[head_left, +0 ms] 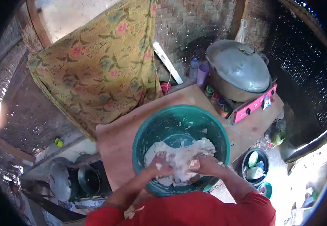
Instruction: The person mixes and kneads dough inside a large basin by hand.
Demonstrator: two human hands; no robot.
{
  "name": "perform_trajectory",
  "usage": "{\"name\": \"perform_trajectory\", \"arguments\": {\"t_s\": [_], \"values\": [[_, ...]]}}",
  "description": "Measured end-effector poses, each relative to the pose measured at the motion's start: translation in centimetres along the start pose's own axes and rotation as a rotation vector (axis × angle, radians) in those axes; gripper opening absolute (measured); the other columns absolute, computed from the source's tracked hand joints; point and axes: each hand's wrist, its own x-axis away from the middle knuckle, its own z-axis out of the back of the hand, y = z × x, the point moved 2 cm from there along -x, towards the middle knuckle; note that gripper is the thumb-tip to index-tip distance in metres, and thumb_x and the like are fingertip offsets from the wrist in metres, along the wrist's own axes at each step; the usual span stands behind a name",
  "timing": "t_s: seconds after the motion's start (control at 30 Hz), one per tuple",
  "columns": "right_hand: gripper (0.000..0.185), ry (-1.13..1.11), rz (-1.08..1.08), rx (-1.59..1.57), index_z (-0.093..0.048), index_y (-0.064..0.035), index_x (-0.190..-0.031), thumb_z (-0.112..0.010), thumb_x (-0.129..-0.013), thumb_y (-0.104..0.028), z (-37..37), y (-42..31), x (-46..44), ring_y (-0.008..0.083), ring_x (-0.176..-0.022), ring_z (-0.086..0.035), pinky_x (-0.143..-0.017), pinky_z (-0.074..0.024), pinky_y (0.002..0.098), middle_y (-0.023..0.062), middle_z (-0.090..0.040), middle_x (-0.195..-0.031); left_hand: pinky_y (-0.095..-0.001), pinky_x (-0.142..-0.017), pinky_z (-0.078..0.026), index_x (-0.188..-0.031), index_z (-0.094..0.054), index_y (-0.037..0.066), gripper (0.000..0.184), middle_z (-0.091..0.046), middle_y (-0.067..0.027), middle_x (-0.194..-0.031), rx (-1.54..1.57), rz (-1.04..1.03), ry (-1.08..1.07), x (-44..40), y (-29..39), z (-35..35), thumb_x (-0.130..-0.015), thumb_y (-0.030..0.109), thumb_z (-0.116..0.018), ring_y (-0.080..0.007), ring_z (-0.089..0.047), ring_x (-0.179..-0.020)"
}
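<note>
A large green basin (226, 147) holds a mass of white, floury dough (180, 156), with smears of it on the inner walls. My left hand (161, 164) is in the dough at the left side, coated with white and blurred, its fingers partly buried. At the right side my right hand (205, 165) is also in the dough, its fingers turned inward and mostly hidden by it. Both hands are inside the basin, a short way apart, with dough between them.
The basin stands on a wooden table (114, 150). At the back right is a big lidded pot (242, 67) on a pink-fronted stove (255, 103), beside a purple cup (202, 75). A patterned cloth (99, 64) hangs behind. Pans (88, 179) lie left; a dark tub (266, 162) is right.
</note>
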Motion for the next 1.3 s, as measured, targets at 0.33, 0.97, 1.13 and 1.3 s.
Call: {"name": "perform_trajectory", "arguments": {"t_s": [0.33, 0.97, 1.13, 1.3], "values": [[0.074, 0.242, -0.030, 0.831, -0.018, 0.0015, -0.136, -0.045, -0.078, -0.036, -13.3, 6.5, -15.9, 0.0451, -0.130, -0.013, -0.105, -0.0104, 0.0559, 0.0240, -0.019, -0.140, -0.0626, -0.100, -0.004, -0.139, -0.018, 0.009, 0.106, -0.013, -0.0158, -0.145, -0.449, 0.020, -0.050, -5.3, -1.9, -0.1, -0.059, 0.062, -0.062, -0.0413, -0.012, -0.131], [0.074, 0.330, -0.063, -0.035, -0.037, -0.0061, -0.126, -0.069, -0.064, -0.031, -5.2, 7.7, -16.5, 0.0306, -0.118, -0.042, -0.090, -0.0424, 0.0355, 0.0189, -0.045, -0.125, -0.0436, -0.089, -0.039, -0.120, -0.047, 0.008, 0.066, -0.055, -0.0159, -0.111, 0.302, -0.119, -0.018, -11.2, -8.6, -2.4, -0.069, 0.047, -0.065, -0.0330, -0.050, -0.104], [0.083, 0.012, 0.235, 0.237, -0.028, -0.0097, -0.134, -0.066, -0.066, -0.039, -5.9, 1.1, -3.1, 0.0347, -0.129, -0.024, -0.106, -0.0236, 0.0441, 0.0173, -0.027, -0.138, -0.0424, -0.105, -0.019, -0.131, -0.038, 0.007, 0.093, -0.047, -0.0180, -0.122, -0.160, -0.249, 0.105, 0.2, -4.0, -4.0, -0.059, 0.057, -0.070, -0.0389, -0.029, -0.123], [0.072, -0.144, 0.104, 0.343, -0.040, -0.0087, -0.123, -0.068, -0.063, -0.036, -7.0, -1.8, -5.0, 0.0389, -0.109, -0.041, -0.086, -0.0413, 0.0476, 0.0191, -0.040, -0.122, -0.0499, -0.094, -0.031, -0.108, -0.056, 0.010, 0.073, -0.053, -0.0171, -0.110, 0.171, -0.341, 0.132, 2.0, -3.3, -5.6, -0.052, 0.055, -0.067, -0.0345, -0.049, -0.105]]}}
